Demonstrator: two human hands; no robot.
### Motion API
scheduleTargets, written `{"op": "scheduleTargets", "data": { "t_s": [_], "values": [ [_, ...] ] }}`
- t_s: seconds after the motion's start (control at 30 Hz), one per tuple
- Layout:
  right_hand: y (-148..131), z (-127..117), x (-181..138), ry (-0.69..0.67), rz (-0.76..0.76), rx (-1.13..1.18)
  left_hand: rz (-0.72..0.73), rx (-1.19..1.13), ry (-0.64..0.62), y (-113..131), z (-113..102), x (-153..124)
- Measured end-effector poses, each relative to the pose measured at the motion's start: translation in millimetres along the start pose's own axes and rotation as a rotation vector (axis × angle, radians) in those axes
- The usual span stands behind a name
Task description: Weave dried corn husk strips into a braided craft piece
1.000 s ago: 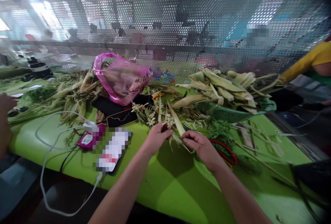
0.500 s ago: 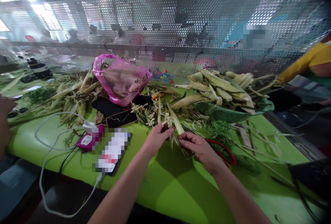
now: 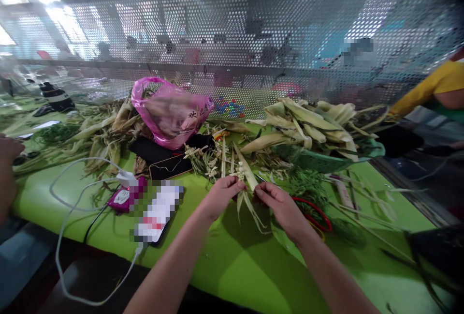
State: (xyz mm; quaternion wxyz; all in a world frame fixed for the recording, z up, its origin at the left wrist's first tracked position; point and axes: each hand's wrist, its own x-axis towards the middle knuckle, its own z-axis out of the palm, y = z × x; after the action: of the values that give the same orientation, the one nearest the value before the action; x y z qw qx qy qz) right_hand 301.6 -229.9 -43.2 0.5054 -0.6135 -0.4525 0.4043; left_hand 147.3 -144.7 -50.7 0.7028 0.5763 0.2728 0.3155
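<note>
A small braid of pale corn husk [image 3: 240, 172] is pinched between the thumb and fingers of my left hand [image 3: 223, 197]. Loose husk ends [image 3: 250, 210] hang below it toward the table. My right hand [image 3: 278, 205] is closed in a pinch at the lower end of a wider corn husk strip [image 3: 248, 173], just right of the braid. Its fingertips partly cover that strip's end. Beyond my hands lies a heap of short knotted husk pieces [image 3: 206, 161].
A green basket [image 3: 315, 159] piled with corn husks [image 3: 311, 123] stands at the right. Near it are red-handled scissors [image 3: 319, 210] and green fibres [image 3: 308, 186]. Left lie a pink plastic bag [image 3: 170, 111], a charging phone [image 3: 157, 215] and a purple power bank [image 3: 125, 198]. A person's hand [image 3: 9, 152] shows far left.
My right hand has shifted slightly right, and husk ends that were bunched by its fingers now hang spread below the braid. My left hand keeps its pinch, slightly lower.
</note>
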Motion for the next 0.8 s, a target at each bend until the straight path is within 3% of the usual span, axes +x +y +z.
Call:
{"op": "scheduleTargets", "data": {
  "t_s": [0.23,0.53,0.8],
  "values": [
    [-9,-1,-4,0.071,-0.015,0.017,0.038,0.139,0.006,-4,-2,1],
    [-4,1,-2,0.094,-0.001,0.164,0.027,0.258,-0.214,-9,7,0],
    [1,2,-1,0.186,-0.043,0.19,-0.081,0.048,-0.151,-12,13,-2]
  ]
}}
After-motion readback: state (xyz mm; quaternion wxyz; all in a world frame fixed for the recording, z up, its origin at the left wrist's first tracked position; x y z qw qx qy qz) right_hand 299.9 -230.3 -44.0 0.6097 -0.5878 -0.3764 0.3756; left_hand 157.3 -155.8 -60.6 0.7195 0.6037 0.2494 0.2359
